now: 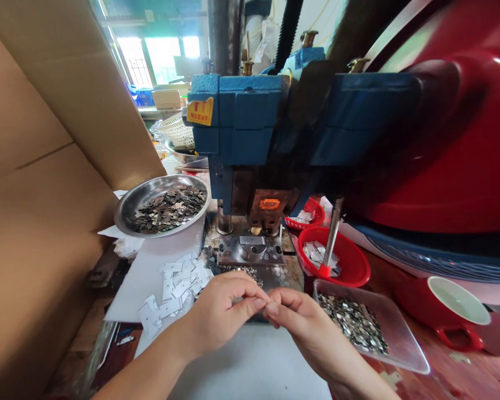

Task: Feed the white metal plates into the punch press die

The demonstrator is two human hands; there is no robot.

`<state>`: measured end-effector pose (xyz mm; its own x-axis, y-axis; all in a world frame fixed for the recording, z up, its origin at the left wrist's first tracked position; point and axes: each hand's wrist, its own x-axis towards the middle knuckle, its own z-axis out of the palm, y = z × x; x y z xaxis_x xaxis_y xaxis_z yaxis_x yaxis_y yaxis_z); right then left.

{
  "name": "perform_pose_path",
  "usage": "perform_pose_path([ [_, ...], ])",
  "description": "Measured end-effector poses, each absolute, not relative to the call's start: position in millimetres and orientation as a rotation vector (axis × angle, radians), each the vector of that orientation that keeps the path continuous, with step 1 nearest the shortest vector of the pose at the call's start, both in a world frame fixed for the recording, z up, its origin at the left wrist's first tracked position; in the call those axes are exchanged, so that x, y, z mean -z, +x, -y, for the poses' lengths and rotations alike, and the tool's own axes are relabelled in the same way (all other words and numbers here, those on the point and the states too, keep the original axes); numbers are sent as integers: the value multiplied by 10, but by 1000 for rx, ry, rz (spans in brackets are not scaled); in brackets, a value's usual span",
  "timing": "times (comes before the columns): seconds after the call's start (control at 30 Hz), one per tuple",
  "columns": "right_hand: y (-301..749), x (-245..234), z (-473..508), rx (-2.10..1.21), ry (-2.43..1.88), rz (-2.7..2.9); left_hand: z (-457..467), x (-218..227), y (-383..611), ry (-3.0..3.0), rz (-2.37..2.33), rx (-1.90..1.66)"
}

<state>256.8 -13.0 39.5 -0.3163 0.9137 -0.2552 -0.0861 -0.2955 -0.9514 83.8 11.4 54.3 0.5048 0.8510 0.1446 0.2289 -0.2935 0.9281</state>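
My left hand (229,311) and my right hand (295,316) meet at the fingertips just in front of a blue press (241,111). Both are closed in a pinch, and whatever lies between the fingers is hidden. Behind them is the press's metal die block (252,253), with small bits of metal scattered before it. A loose pile of flat white plates (179,283) lies to the left of my left hand. Right of my right hand stands a clear plastic tray (408,339) holding many small shiny metal pieces (354,322).
A steel bowl (123,216) of dark flat metal pieces stands at left, beside tall cardboard (37,194). On the right are a red basket (358,272) with white plates and a metal rod, a red mug (425,311), and a large red wheel cover (450,139).
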Motion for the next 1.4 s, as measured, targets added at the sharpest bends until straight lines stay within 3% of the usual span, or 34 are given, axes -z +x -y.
perform_pose_path([
  [1.13, 2567, -294, 145, -1790, -1123, 1116, -114, -413, 837, 1825, -857, -874],
  [1.4, 2542, -321, 135, -1513, -1252, 1294, -70, -378, 877, 1768, -943, -937],
])
